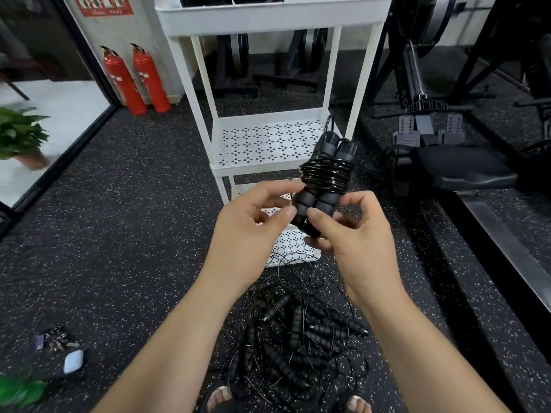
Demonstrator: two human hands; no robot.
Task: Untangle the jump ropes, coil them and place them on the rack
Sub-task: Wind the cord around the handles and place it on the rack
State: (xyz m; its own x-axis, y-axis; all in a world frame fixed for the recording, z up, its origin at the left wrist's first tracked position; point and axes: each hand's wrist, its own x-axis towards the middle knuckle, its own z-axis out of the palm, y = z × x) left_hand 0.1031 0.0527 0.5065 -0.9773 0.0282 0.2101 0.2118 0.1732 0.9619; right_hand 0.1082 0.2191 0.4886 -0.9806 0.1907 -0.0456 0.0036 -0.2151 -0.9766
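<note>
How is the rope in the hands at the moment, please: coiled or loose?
Coiled: the rope is wound tightly round its two side-by-side handles, held by the left hand and right hand.

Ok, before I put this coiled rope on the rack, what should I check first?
1. Cord wound round both handles of the coiled rope: ok.
2. Loose cord end tucked in: cannot tell.
3. Left hand and right hand both grip the handles: ok.
4. Free room on the middle shelf of the rack: ok.
5. Floor pile of tangled ropes sorted: not ok.
</note>
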